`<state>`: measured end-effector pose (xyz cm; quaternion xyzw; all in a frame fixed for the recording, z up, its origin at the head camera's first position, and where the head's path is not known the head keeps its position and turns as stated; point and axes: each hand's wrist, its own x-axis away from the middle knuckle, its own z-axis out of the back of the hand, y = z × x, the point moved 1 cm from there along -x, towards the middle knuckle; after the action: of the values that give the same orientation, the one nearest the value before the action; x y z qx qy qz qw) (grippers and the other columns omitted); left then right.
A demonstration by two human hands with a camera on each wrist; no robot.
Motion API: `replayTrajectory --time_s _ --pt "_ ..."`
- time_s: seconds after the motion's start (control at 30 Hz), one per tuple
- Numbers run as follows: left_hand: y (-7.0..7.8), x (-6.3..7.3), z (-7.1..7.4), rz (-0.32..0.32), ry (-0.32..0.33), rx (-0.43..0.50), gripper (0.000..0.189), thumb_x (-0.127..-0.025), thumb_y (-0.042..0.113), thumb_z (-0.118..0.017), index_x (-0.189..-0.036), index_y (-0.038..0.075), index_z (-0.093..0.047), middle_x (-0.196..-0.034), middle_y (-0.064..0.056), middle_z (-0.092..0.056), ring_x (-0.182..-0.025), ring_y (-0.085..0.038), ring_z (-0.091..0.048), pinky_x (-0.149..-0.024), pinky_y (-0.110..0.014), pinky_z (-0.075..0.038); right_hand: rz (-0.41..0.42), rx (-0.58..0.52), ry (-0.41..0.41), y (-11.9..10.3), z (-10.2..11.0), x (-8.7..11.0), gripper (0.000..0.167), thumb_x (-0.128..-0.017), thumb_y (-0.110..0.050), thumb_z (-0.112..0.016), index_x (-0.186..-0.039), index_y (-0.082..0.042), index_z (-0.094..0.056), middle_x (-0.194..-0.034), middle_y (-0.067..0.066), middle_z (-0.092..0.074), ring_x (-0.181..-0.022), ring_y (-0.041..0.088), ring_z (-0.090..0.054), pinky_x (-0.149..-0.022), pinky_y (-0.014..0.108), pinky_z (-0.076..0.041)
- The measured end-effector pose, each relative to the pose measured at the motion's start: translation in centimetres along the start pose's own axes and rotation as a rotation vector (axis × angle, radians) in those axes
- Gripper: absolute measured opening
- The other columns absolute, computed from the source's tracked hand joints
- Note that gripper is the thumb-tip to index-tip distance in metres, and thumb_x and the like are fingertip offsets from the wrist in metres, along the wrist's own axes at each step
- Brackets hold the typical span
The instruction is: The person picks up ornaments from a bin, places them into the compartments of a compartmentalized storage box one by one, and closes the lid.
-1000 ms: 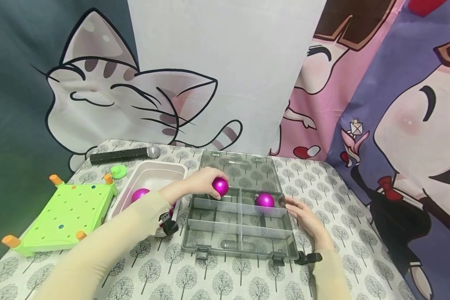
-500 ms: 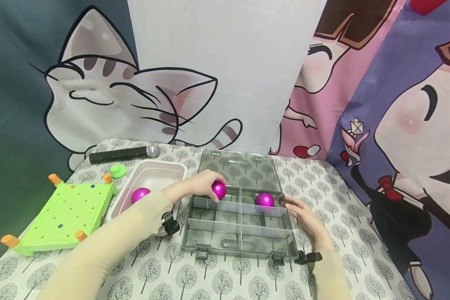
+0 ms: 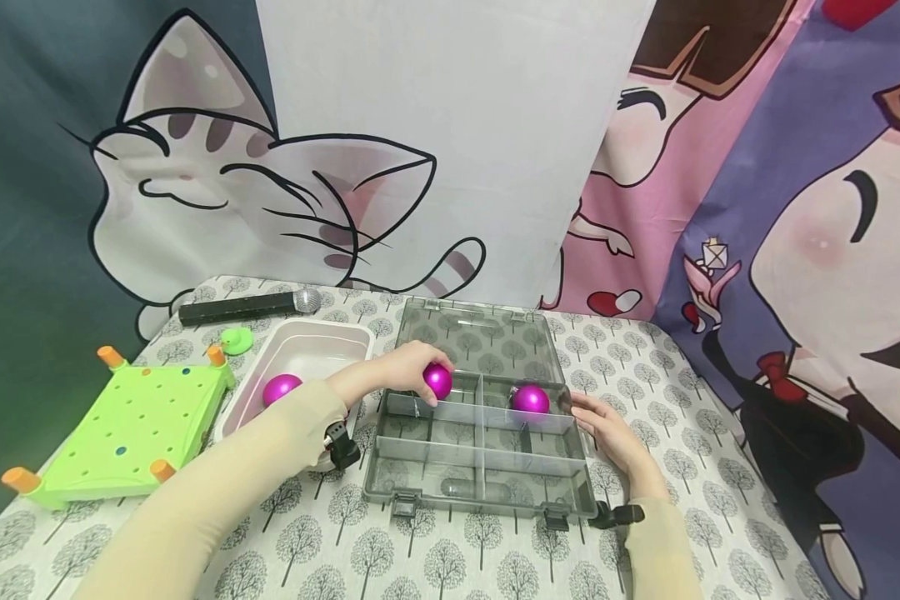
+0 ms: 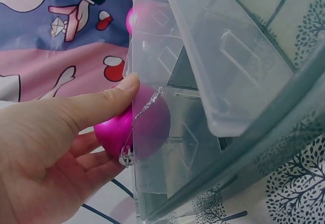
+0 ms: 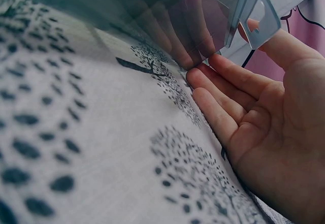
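My left hand [image 3: 408, 367] pinches a shiny magenta Christmas bauble [image 3: 438, 381] between thumb and fingers, at the back left compartment of a grey see-through organizer box [image 3: 480, 505]. In the left wrist view, its silver cap and tinsel string [image 4: 147, 109] show, and part of the ball lies behind a clear divider [image 4: 195, 56]. A second magenta bauble [image 3: 531, 402] sits in the back right compartment. My right hand [image 3: 607, 429] rests its fingertips against the box's right side, fingers fairly straight in the right wrist view, near a clear latch tab [image 5: 259, 23].
Left of the box, a white bin [image 3: 360, 333] holds another magenta bauble [image 3: 281, 389], partly behind my left sleeve. Farther left are a green pegboard stand [image 3: 135, 425] with orange legs, a green rubber duck [image 3: 236, 342] and a black microphone [image 3: 243, 309]. The box's lid [image 3: 487, 337] lies open behind it.
My left hand has lowered slightly with the bauble into the back left compartment, then held nearly still. The right hand stays at the box's side.
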<state>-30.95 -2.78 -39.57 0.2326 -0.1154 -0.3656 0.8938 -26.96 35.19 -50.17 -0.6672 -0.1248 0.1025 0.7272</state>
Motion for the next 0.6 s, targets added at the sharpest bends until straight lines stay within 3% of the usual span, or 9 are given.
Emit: replayTrajectory --time_s 0.4,0.6 --pt "-0.01 0.2 0.22 -0.019 -0.041 0.003 0.056 -0.074 0.017 -0.083 -0.124 0.0 -0.063 -0.128 -0.016 -0.065 -0.122 -0.032 -0.059 -0.107 -0.042 -0.046 -0.003 0.007 0.01 0.03 -0.06 0.06 0.052 -0.101 -0.006 -0.044 -0.141 0.022 -0.025 -0.114 -0.02 -0.065 -0.109 -0.005 -0.059 -0.095 0.01 -0.044" --pt "-0.02 0.45 0.79 -0.017 -0.02 0.038 0.051 -0.079 0.018 -0.08 -0.124 0.002 -0.063 -0.127 -0.014 -0.066 -0.119 -0.032 -0.061 -0.105 -0.043 -0.048 0.007 0.009 -0.007 0.03 -0.02 0.04 0.052 -0.102 -0.006 -0.043 -0.14 0.023 -0.024 -0.115 -0.02 -0.064 -0.111 -0.005 -0.058 -0.096 0.009 -0.043"
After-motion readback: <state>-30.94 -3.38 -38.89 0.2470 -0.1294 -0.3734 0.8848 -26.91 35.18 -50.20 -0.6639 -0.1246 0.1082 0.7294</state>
